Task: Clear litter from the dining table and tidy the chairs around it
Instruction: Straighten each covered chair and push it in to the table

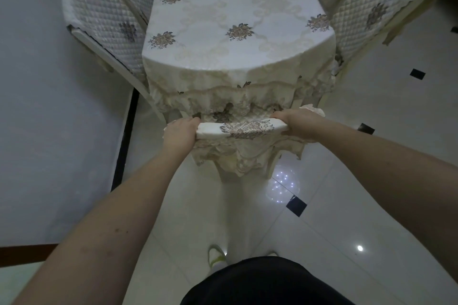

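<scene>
The dining table (238, 7) is covered by a cream cloth with grey-brown flower motifs, and nothing lies on its top. At its near end stands a chair whose covered backrest top (244, 127) runs between my hands. My left hand (179, 132) grips the left end of that backrest and my right hand (296, 122) grips the right end. The chair sits close against the tablecloth's lace hem, its seat hidden beneath the cloth.
Two quilted-cover chairs (104, 22) stand at the table's left side against the pale wall. Another quilted chair (371, 5) stands at the right side. A glossy white tiled floor (371, 181) with small black diamonds lies around me, and my shoe (216, 256) shows below.
</scene>
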The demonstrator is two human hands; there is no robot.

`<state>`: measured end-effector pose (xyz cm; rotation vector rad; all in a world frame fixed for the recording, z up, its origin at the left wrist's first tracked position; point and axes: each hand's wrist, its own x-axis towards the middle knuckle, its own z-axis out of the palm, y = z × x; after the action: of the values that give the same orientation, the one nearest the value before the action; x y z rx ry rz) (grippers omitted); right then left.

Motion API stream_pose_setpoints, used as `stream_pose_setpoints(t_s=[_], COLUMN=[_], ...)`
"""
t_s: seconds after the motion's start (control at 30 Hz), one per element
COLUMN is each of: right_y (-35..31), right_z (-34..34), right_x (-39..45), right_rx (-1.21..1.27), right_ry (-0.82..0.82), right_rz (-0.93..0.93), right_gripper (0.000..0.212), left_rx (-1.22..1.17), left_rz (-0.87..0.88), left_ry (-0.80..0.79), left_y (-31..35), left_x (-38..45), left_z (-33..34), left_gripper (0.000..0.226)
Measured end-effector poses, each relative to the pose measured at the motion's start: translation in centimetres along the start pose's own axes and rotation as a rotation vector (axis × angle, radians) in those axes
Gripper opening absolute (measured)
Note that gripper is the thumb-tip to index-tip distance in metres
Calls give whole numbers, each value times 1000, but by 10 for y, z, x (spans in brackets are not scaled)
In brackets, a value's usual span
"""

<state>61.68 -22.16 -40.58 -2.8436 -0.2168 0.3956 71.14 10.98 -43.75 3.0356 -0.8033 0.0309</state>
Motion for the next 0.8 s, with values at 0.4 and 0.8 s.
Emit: stream_pose_setpoints(t_s=[0.4,0.8], right_y=[-14,-22], right_z=[3,14], right_x=[-4,-2], right_rx=[-74,-37], right_ry=[68,112], right_rz=[111,114], right_gripper=[36,37], left_rx=[16,13], left_rz=[45,28], left_ry=[-51,-56], left_y=[2,-6], left_x=[3,1], left_z=[-9,-6], left_gripper=[19,26])
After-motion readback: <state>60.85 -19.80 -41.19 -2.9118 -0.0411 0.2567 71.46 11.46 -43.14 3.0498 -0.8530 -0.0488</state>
